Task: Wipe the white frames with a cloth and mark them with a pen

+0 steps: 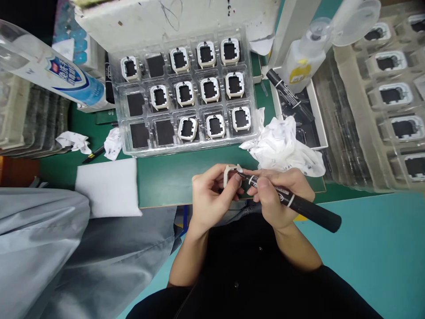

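Left hand [207, 199] was pinched shut on a small white frame [229, 172], held just off the desk's near edge, above the person's lap. Most of the frame was hidden behind the fingers; only its top corner & one side showed. Right hand [275, 195] was clamped on a black marker [292, 203], tip touching the frame's top corner. Marker had white lettering on the barrel, too small & blurred to read. The two hands were together, fingertips touching.

On the green desk [172, 177], toward the far edge, sat a clear tray [186, 93] w/ three rows of pockets: most held white frames w/ dark centres, some pockets on its left side showed only black squares. A crumpled white cloth [282, 146] lay just beside the tray's near right corner, near the hands. A white foam pad [108, 186] lay at the near edge, left, overhanging it. Far left, a plastic bottle [49, 71] w/ a blue label, cut off by the picture edge; label script not legible. Far right, a white squeeze bottle [303, 60] w/ a yellow sticker, text unreadable, next to a second marker [288, 95] lying in a shallow white box. Stacked clear trays [392, 97] filled the right side, partly cut off.

Grey fabric [49, 248] covered the lower left. Open desk room was only the strip between tray & near edge.
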A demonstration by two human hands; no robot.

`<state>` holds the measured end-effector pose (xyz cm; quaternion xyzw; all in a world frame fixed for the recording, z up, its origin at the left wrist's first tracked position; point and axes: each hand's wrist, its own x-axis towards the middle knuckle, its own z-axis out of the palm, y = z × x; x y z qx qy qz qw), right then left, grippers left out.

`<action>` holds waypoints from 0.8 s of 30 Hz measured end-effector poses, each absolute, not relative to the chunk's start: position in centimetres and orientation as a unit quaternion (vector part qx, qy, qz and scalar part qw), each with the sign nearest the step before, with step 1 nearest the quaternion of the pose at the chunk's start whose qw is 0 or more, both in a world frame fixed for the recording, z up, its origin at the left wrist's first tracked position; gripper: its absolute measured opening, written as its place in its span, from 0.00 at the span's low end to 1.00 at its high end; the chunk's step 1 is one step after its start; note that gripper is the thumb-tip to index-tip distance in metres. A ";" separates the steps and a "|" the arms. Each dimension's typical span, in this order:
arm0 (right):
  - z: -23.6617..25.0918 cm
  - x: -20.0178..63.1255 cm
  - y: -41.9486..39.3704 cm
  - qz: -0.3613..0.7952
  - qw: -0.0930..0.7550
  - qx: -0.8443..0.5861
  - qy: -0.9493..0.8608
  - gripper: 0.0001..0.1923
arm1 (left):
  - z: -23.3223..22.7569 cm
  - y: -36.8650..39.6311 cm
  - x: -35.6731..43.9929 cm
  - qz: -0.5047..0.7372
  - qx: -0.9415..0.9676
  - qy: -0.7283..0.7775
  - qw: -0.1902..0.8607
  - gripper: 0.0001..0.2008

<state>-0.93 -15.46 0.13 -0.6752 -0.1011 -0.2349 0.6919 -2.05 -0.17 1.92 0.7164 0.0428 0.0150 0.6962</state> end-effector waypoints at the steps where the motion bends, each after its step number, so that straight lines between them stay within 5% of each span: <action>1: 0.1 -0.9 -15.4 -0.234 0.693 -0.674 -0.104 0.09 | 1.9 -0.2 -2.1 0.015 0.716 0.043 0.697 0.11; 24: 0.8 -0.7 -15.6 -0.221 0.674 -0.697 -0.100 0.09 | 2.0 -0.6 -2.3 0.057 0.763 0.041 0.642 0.07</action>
